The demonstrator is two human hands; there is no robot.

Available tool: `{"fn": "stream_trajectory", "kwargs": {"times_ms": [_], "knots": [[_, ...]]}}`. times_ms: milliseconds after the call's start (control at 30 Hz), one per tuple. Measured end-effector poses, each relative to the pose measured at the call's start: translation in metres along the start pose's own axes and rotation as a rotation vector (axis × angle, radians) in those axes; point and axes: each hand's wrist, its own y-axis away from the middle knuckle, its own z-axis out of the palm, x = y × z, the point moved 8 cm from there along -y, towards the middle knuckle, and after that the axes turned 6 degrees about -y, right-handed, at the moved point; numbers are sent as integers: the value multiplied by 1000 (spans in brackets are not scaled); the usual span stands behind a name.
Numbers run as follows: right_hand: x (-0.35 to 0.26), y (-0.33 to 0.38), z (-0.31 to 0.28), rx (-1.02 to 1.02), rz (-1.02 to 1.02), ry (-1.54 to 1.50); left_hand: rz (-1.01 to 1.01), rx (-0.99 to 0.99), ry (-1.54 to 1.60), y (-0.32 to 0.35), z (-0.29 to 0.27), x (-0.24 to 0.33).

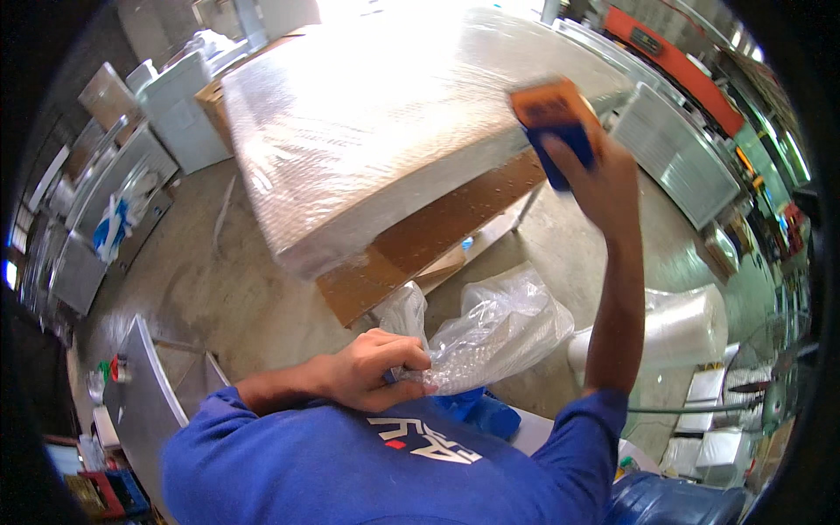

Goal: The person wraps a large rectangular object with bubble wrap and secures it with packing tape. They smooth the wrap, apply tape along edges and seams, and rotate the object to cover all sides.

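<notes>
Overhead, a worker in a blue shirt tends a large slab wrapped in clear film (385, 114), which lies on a brown perforated board (437, 232) that juts out past its near edge, keeping the bundle off the concrete floor (219, 289). The right hand (604, 179) is raised to the slab's right side, fingers clamped on an orange-and-blue block (556, 122) pressed against the film. The left hand (372, 372), close to the chest, is closed tight on a bunched wad of clear plastic wrap (499, 332), gathered so it hangs clear of the work. Metal panels (678, 153) stand at far right.
</notes>
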Motion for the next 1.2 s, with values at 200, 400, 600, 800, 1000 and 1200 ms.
{"fn": "stream_trajectory", "kwargs": {"times_ms": [200, 400, 600, 800, 1000, 1200], "knots": [[-12, -153, 135, -115, -211, 357, -47, 116, -35, 47, -21, 27], [-2, -187, 193, -258, -203, 396, -147, 388, 8, 90, -48, 36], [-11, -162, 215, -321, -282, 475, -224, 447, 140, 110, -63, 22], [-33, -114, 155, 73, -485, 174, -173, 288, 183, 101, -76, 12], [-19, 105, 168, -706, -108, -379, -152, 266, 169, 113, -105, 1], [-38, 226, 195, -983, 157, -452, -185, 266, 166, 119, -135, -18]]}}
